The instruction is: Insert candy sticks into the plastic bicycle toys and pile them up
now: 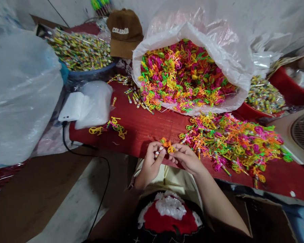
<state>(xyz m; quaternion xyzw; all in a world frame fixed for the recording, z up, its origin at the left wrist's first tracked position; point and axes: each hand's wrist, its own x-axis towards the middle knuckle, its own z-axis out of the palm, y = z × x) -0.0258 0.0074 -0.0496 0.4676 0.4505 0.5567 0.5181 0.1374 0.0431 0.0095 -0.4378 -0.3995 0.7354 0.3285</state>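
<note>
My left hand is closed at the table's front edge, with small printed candy tubes pinched between thumb and fingers. Beside it, my right hand grips an orange and yellow plastic toy bicycle by its near side. The toy's far end reaches across to my left fingertips; whether it joins a tube there I cannot tell. Right of my hands spreads a heap of bright toy bicycles, several with printed tubes attached. A few loose yellow ones lie to the left.
An open white sack of plastic toy bicycles stands on the red table. Loose tubes lie by its mouth. A blue basin of tubes, a brown cap, a white power bank with cable, and a fan surround it.
</note>
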